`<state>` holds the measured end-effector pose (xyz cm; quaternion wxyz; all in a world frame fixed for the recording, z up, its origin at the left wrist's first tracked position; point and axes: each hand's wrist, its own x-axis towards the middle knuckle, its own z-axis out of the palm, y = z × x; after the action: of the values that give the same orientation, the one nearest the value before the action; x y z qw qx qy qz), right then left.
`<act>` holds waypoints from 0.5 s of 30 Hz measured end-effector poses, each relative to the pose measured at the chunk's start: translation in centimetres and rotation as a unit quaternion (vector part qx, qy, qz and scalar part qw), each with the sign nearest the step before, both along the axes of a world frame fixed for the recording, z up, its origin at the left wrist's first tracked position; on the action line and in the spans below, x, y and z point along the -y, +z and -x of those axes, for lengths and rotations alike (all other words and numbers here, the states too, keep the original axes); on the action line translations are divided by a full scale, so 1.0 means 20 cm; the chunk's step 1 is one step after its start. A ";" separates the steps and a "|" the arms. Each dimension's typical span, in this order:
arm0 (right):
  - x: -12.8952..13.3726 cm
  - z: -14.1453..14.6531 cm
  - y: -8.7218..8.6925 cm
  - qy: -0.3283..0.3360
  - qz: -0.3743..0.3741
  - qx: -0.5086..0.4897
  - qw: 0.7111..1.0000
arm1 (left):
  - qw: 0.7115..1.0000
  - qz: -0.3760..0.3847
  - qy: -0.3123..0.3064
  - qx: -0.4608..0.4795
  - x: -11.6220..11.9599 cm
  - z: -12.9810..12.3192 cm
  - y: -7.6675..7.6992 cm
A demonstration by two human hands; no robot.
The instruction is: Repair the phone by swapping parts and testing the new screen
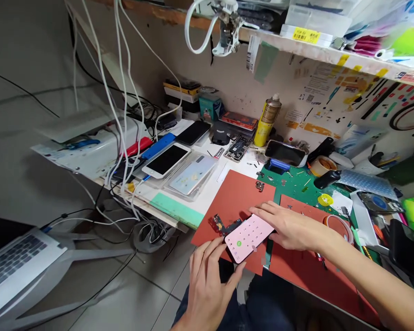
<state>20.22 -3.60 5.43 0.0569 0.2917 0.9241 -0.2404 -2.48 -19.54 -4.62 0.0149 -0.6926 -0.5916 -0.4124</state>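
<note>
Between my two hands is a smartphone (250, 236), its lit screen showing a pink dial pad with a green call button. My left hand (208, 276) grips the phone's lower left end, thumb along one edge and fingers along the other. At the opposite end, my right hand (286, 225) is closed around the upper right part and covers that corner. Under the phone lies a red-brown mat (239, 191). Beside its far edge, a small circuit part with a dark flex cable (218, 223) rests on the mat. Another small metal part (259, 185) sits near the mat's far corner.
Left of the mat lie a white phone (166, 160), a bagged phone back (193, 174) and hanging white cables (127, 92). Behind stand an opened phone (239, 148), a yellow spray can (267, 120) and a propped phone (285, 152). A laptop (17, 257) is at lower left.
</note>
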 end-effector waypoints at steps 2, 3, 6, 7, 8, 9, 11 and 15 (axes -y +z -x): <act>0.00 -0.02 -0.01 -0.007 -0.004 -0.009 1.000 | 1.000 0.012 -0.006 0.013 -0.02 0.01 0.01; 0.00 -0.04 -0.02 -0.011 -0.005 -0.012 1.000 | 1.000 0.020 -0.010 0.017 -0.03 0.02 0.02; 0.03 -0.09 -0.05 -0.027 -0.007 -0.023 0.999 | 0.998 0.046 -0.031 0.014 -0.06 0.06 0.04; 0.04 -0.10 -0.06 -0.032 -0.006 -0.027 0.999 | 0.998 0.054 -0.039 0.009 -0.07 0.08 0.05; 0.05 -0.11 -0.06 -0.037 -0.006 -0.030 0.999 | 0.997 0.061 -0.046 0.001 -0.08 0.10 0.06; 0.07 -0.12 -0.07 -0.042 -0.006 -0.032 0.999 | 0.996 0.066 -0.053 -0.007 -0.09 0.11 0.07; 0.08 -0.13 -0.07 -0.050 -0.004 -0.033 0.998 | 0.995 0.071 -0.065 -0.019 -0.10 0.14 0.07; 0.09 -0.14 -0.06 -0.052 0.009 -0.043 0.998 | 0.990 0.082 -0.109 -0.023 -0.12 0.17 0.08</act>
<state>23.02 -5.47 4.21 0.0072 0.3282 0.9070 -0.2639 -5.97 -17.04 -3.04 -0.0736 -0.7607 -0.5444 -0.3457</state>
